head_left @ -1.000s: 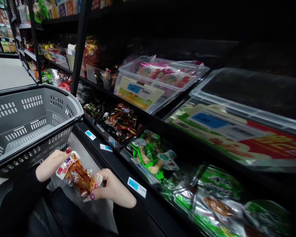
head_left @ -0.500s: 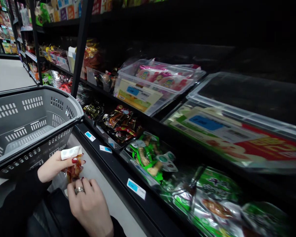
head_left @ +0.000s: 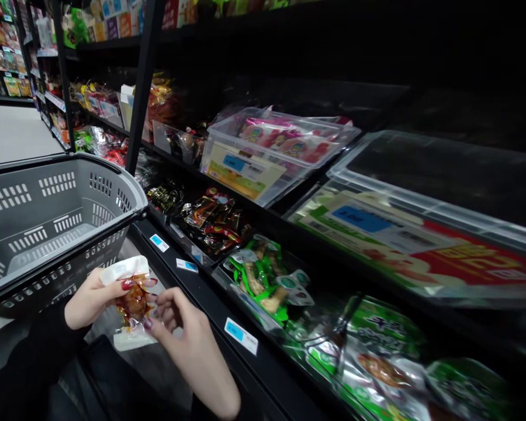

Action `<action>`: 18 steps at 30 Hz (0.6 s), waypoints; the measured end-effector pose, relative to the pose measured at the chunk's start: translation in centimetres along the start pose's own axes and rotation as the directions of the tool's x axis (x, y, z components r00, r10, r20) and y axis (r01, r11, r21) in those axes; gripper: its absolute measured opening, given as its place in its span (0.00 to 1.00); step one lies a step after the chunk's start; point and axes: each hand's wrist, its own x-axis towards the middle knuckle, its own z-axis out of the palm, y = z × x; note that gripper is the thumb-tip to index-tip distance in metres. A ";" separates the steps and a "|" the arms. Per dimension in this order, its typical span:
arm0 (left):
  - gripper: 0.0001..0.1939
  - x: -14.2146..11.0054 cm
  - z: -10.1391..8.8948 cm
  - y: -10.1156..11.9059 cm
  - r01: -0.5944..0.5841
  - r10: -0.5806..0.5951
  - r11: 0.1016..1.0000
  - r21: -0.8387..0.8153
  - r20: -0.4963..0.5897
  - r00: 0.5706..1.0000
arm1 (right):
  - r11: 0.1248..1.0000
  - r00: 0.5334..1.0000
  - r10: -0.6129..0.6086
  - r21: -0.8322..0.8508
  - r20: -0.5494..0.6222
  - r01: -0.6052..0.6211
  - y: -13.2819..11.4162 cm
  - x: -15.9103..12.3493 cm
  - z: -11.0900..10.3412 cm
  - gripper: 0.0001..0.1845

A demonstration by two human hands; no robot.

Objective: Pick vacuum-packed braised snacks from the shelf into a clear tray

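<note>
The left hand (head_left: 90, 298) grasps a clear-and-white sealed package (head_left: 135, 301) with brown contents, the thumb lying across its face near the white upper band. The right hand (head_left: 197, 345) is positioned at the package's lower right edge with fingers curled and thumb tip against it; whether it grips or merely touches cannot be determined. The package is located between the near right corner of the grey basket (head_left: 65, 204) and the front edge of the lower shelf (head_left: 206, 298). Price labels (head_left: 241, 335) are mounted along that edge. Behind it lie dark packets (head_left: 213, 216), green packets (head_left: 260, 278) and green-and-silver packets (head_left: 381, 362). On the shelf above, a transparent bin (head_left: 284, 184) contains pink packets (head_left: 289, 137).
</note>
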 end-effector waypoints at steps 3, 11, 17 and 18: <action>0.16 -0.1 -0.2 -0.2 -0.026 0.026 0.999 0.042 -0.011 1.000 | 0.963 0.956 0.178 0.158 0.234 -0.218 0.2 0.4 0.3 0.06; 0.23 0.0 0.6 -1.4 -0.028 0.026 0.999 -0.045 -0.040 0.999 | 0.917 0.947 0.226 0.277 0.229 -0.286 1.0 0.2 1.8 0.08; 0.20 0.4 0.0 -3.7 0.131 -0.160 0.966 -0.224 -0.121 0.980 | 0.988 0.967 0.153 -0.007 0.205 -0.155 -1.0 -0.3 -2.7 0.04; 0.21 0.9 -0.6 -4.1 0.176 -0.203 0.955 -0.239 -0.093 0.975 | 0.993 0.992 0.099 -0.070 0.074 -0.093 -2.4 -0.2 -5.0 0.05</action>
